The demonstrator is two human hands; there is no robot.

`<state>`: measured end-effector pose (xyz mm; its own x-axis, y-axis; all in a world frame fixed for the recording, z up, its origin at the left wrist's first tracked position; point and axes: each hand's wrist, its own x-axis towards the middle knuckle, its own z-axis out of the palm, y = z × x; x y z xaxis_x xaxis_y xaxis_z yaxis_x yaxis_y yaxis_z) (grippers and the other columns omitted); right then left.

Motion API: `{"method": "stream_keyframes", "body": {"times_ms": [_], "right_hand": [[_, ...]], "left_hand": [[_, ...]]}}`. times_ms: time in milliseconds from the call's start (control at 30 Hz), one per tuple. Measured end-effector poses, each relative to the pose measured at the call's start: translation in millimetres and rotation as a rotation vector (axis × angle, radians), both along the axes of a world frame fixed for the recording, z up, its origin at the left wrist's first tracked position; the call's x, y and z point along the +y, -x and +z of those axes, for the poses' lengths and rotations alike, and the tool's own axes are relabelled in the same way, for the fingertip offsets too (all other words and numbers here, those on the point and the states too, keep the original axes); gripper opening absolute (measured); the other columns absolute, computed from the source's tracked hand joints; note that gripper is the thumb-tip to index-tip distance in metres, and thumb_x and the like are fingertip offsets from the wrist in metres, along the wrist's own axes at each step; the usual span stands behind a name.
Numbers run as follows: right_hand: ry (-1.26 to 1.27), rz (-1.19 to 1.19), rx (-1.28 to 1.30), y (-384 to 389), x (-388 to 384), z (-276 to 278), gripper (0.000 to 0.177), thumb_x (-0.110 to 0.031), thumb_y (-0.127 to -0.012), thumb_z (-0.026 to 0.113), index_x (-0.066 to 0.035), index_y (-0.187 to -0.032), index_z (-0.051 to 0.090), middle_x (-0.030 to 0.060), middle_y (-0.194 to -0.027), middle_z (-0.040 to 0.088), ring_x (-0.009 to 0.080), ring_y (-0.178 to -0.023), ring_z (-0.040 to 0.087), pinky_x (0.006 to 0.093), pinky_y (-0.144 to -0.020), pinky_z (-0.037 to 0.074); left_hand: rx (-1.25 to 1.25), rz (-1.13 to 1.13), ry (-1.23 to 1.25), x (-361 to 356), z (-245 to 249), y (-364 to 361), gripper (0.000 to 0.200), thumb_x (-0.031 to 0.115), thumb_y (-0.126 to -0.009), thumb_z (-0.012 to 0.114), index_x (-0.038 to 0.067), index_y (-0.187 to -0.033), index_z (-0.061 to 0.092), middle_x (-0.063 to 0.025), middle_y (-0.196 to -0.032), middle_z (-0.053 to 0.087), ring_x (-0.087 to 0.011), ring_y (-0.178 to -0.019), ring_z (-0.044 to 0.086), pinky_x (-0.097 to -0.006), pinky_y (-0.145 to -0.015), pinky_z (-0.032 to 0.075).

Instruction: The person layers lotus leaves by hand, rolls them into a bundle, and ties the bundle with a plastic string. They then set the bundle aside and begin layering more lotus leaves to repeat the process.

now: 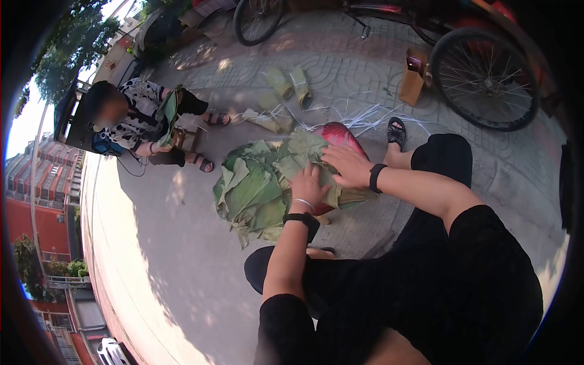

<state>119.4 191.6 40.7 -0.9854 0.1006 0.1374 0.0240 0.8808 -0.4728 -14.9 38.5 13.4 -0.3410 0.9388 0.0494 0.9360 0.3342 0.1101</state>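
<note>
A heap of large green leaves, dry-looking and crumpled like lotus leaves [252,191], lies in front of my knees. Beneath it shows a red patterned surface [342,135], with a short wooden leg-like piece below. My left hand [308,185] rests palm down on the near side of the heap, fingers spread. Just to its right, my right hand [347,165] also lies on the leaves with its fingers stretched out. Neither hand is closed around a leaf. What lies under the palms is hidden.
Opposite sits a person [137,115] holding a green leaf [171,109]. Rolled leaf bundles [300,85] and white strips [359,115] lie on the paving. A cardboard box [413,78] stands near a cycle wheel [485,79] at the right.
</note>
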Motion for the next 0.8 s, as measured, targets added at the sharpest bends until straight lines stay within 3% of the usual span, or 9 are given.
{"method": "stream_keyframes", "body": {"times_ms": [133,200,300,400,500,600,700,800], "right_hand": [[-0.021,-0.114,0.038,-38.5,-74.7,-6.4,0.074,-0.020,-0.076,0.071,-0.001,-0.140,0.039,0.0201,-0.145,0.042,0.0345,-0.137,0.037,0.0482,-0.111,0.030],[-0.110,-0.155,-0.032,-46.2,-90.4,-24.7,0.067,-0.014,-0.080,0.064,-0.001,-0.141,0.038,0.0184,-0.146,0.041,0.0351,-0.140,0.033,0.0491,-0.112,0.028],[-0.253,-0.095,0.037,-45.2,-69.0,-66.8,0.063,-0.014,-0.082,0.061,-0.008,-0.142,0.041,0.0158,-0.143,0.046,0.0328,-0.135,0.041,0.0456,-0.109,0.035],[0.113,0.228,-0.101,-56.5,-20.2,-8.8,0.054,-0.011,-0.083,0.054,-0.012,-0.136,0.050,0.0143,-0.130,0.058,0.0316,-0.122,0.055,0.0409,-0.100,0.043],[0.269,0.218,-0.230,-65.0,15.7,-18.6,0.049,-0.008,-0.080,0.051,-0.012,-0.128,0.058,0.0144,-0.114,0.067,0.0325,-0.107,0.063,0.0385,-0.093,0.048],[0.494,0.159,-0.302,-68.5,30.8,-22.1,0.047,-0.007,-0.077,0.052,-0.007,-0.123,0.060,0.0171,-0.107,0.068,0.0346,-0.105,0.063,0.0397,-0.094,0.047],[0.386,0.146,-0.248,-69.2,26.2,-27.6,0.048,-0.011,-0.077,0.058,-0.009,-0.126,0.059,0.0177,-0.107,0.068,0.0341,-0.103,0.064,0.0405,-0.093,0.047],[-0.123,0.131,0.227,-77.6,-2.2,1.9,0.045,-0.015,-0.080,0.062,-0.009,-0.124,0.059,0.0190,-0.109,0.066,0.0342,-0.105,0.062,0.0414,-0.093,0.047]], "left_hand": [[0.001,-0.021,0.006,8.1,-15.6,21.3,0.070,0.042,-0.072,0.075,0.006,-0.128,0.052,-0.0178,-0.140,0.049,-0.0345,-0.109,0.056,-0.0431,-0.092,0.044],[-0.023,-0.072,-0.013,6.1,-9.9,21.3,0.076,0.045,-0.073,0.073,0.005,-0.133,0.049,-0.0178,-0.137,0.050,-0.0342,-0.109,0.056,-0.0432,-0.091,0.045],[0.021,-0.099,0.084,-0.3,-0.7,14.0,0.082,0.051,-0.075,0.069,0.004,-0.138,0.046,-0.0184,-0.134,0.052,-0.0342,-0.110,0.055,-0.0438,-0.094,0.043],[0.034,-0.083,0.239,-8.7,16.2,-5.6,0.083,0.056,-0.078,0.064,0.003,-0.139,0.046,-0.0192,-0.129,0.053,-0.0343,-0.111,0.054,-0.0458,-0.099,0.038],[-0.012,-0.109,0.197,-21.3,11.0,-22.0,0.082,0.058,-0.079,0.063,0.003,-0.137,0.048,-0.0191,-0.125,0.055,-0.0339,-0.114,0.052,-0.0489,-0.105,0.032],[0.058,-0.146,0.119,-37.7,10.2,-37.6,0.080,0.056,-0.080,0.064,0.003,-0.137,0.050,-0.0170,-0.123,0.056,-0.0321,-0.117,0.051,-0.0518,-0.109,0.027],[0.157,-0.186,0.114,-41.0,-6.8,-36.7,0.073,0.050,-0.082,0.064,0.004,-0.136,0.051,-0.0141,-0.122,0.059,-0.0299,-0.119,0.052,-0.0540,-0.112,0.024],[0.046,-0.103,0.274,-23.7,17.3,-34.2,0.059,0.039,-0.085,0.063,0.009,-0.134,0.054,-0.0121,-0.121,0.063,-0.0284,-0.119,0.055,-0.0550,-0.113,0.023]]}}
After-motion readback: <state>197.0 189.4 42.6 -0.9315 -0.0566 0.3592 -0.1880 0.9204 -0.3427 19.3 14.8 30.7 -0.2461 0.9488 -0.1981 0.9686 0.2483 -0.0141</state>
